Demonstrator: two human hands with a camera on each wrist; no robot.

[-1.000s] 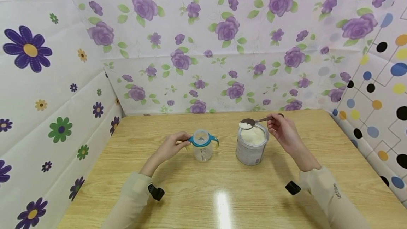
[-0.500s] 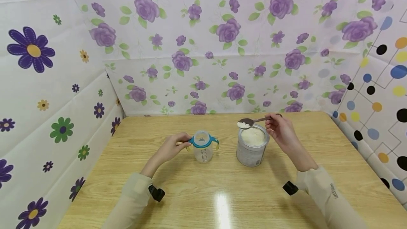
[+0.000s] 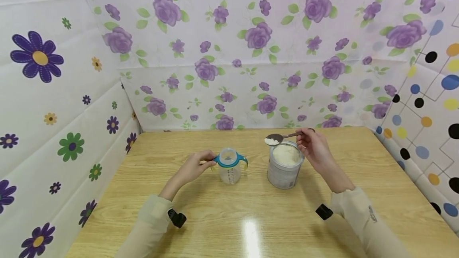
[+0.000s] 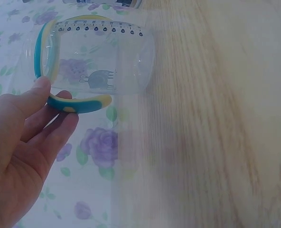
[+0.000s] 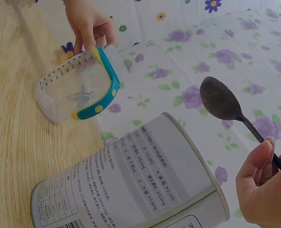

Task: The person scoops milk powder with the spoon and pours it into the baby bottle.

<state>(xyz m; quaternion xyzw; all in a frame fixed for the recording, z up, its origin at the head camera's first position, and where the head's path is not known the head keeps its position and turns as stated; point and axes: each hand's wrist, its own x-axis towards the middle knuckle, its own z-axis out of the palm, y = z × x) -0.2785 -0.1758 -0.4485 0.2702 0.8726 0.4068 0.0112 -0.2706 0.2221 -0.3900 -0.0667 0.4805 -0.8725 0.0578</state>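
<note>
So far the right hand [image 3: 315, 148] pinches a loaded spoon [image 3: 274, 139] above the open tin [image 3: 285, 166], while the left hand [image 3: 195, 166] grips the seemingly empty bottle's [image 3: 229, 166] handle; tipping remains.

Head view: looking forward and down from above the table [image 3: 251, 210], taking in both arms and the papered walls. Left wrist view: sitting close beside the bottle [image 4: 100, 57], facing along the tabletop. Right wrist view: looking up past the tin [image 5: 131, 185], seemingly from low down, sharing bottle and tin with the head view.
</note>
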